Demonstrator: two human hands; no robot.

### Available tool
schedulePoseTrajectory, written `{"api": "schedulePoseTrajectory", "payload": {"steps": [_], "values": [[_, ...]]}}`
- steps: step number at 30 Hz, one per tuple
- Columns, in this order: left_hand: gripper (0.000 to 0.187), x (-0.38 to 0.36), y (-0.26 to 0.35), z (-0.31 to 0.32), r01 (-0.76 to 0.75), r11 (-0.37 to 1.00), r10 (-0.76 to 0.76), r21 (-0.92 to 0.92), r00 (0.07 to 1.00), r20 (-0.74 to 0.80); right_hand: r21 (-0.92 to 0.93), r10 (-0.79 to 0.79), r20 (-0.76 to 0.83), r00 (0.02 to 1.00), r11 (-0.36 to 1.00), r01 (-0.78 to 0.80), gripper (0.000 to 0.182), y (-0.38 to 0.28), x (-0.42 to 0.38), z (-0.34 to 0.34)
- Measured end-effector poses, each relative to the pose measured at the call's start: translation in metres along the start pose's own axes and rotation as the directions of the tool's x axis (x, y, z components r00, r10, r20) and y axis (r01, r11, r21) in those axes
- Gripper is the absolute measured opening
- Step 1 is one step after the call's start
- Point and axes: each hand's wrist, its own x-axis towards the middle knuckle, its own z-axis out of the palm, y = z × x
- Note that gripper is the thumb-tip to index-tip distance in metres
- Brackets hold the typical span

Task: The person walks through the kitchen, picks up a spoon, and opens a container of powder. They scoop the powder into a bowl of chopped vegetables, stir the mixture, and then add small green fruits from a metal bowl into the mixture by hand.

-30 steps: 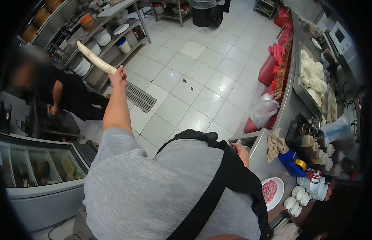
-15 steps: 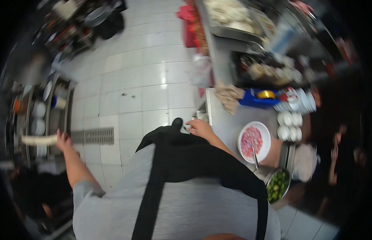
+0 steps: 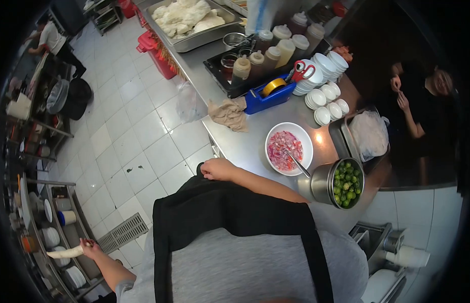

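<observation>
My left hand [image 3: 91,249], off to the lower left, is wrapped round one end of a long pale tapered root [image 3: 66,253]. The root points left, past the shelves of dishes. In front of my black apron [image 3: 230,207], my right hand [image 3: 218,169] is closed with its fingers curled under. It overlaps the apron's top edge, close to the counter's corner; I cannot tell what, if anything, it holds. Right of that hand, on the steel counter [image 3: 245,144], stands a white bowl [image 3: 308,160] of chopped red and white pieces with a spoon [image 3: 299,164] in it.
A metal pot [image 3: 322,188] of green limes stands beside the bowl. Squeeze bottles [image 3: 272,58], a blue tape dispenser [image 3: 265,98], a brown cloth [image 3: 229,115] and stacked white cups [image 3: 321,103] line the counter. Dish shelves [image 3: 68,222] stand left; two other people appear, far left and right.
My view has turned to the right and sharpened. My right hand, earlier with fingers reaching out by the counter edge, is now curled at the apron. My left hand still holds the pale root.
</observation>
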Motion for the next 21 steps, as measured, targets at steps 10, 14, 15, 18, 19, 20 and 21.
{"api": "schedulePoseTrajectory", "payload": {"steps": [10, 14, 15, 18, 19, 20, 21], "values": [[0.029, -0.070, 0.014, 0.115, 0.075, 0.997, -0.063, -0.020, 0.934, 0.352, -0.030, 0.016, -0.105, 0.994, 0.999, -0.020, 0.019, 0.006, 0.009, 0.009], [0.050, -0.130, 0.050, 0.200, 0.015, 0.979, 0.119, -0.202, 0.762, 0.636, 0.030, 0.061, -0.018, 0.998, 0.998, -0.060, 0.020, -0.003, 0.006, 0.005], [0.049, -0.126, 0.053, 0.216, 0.027, 0.972, 0.148, -0.233, 0.698, 0.701, 0.017, 0.071, -0.006, 0.997, 0.997, -0.071, 0.021, -0.003, 0.009, 0.007], [0.048, -0.135, 0.070, 0.246, 0.074, 0.955, 0.207, -0.286, 0.523, 0.827, 0.000, 0.129, 0.001, 0.992, 0.992, -0.129, 0.022, -0.009, 0.006, 0.009], [0.047, -0.146, 0.076, 0.254, 0.093, 0.953, 0.199, -0.289, 0.528, 0.826, -0.013, 0.126, -0.008, 0.992, 0.992, -0.126, 0.022, -0.010, 0.005, 0.008], [0.048, -0.146, 0.079, 0.257, 0.134, 0.944, 0.217, -0.303, 0.442, 0.870, -0.024, 0.126, -0.019, 0.992, 0.992, -0.127, 0.022, -0.011, 0.005, 0.008], [0.049, -0.146, 0.078, 0.261, 0.179, 0.935, 0.231, -0.307, 0.352, 0.907, -0.026, 0.128, -0.023, 0.992, 0.991, -0.129, 0.022, -0.012, 0.005, 0.007]]}}
